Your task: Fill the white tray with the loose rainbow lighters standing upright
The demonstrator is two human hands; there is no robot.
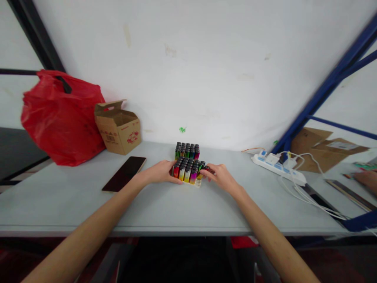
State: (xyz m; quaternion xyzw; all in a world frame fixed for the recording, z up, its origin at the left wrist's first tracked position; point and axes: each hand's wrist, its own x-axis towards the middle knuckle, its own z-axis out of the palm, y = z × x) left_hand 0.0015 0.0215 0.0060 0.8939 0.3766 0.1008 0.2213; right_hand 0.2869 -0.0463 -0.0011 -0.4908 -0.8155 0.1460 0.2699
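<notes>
Upright lighters with black tops and bright, mixed-colour bodies (pixel 186 174) stand in rows in a pale tray (pixel 194 184) on the table. My left hand (pixel 161 172) is closed around the left side of this tray, its thumb along the front and its other fingers partly hidden behind. At the right end, my right hand (pixel 217 175) pinches a lighter (pixel 201 171), which is yellowish and partly covered by the fingers. A pale slot at the tray's front right corner holds no lighter. Just behind stands a second block of black-topped lighters (pixel 187 151).
A dark phone (pixel 125 173) lies to the left. Behind it are an open cardboard box (pixel 123 131) and a red plastic bag (pixel 63 118). On the right sit a white power strip (pixel 278 168) with cables, a blue frame (pixel 318 92), and another person's hand (pixel 366 179).
</notes>
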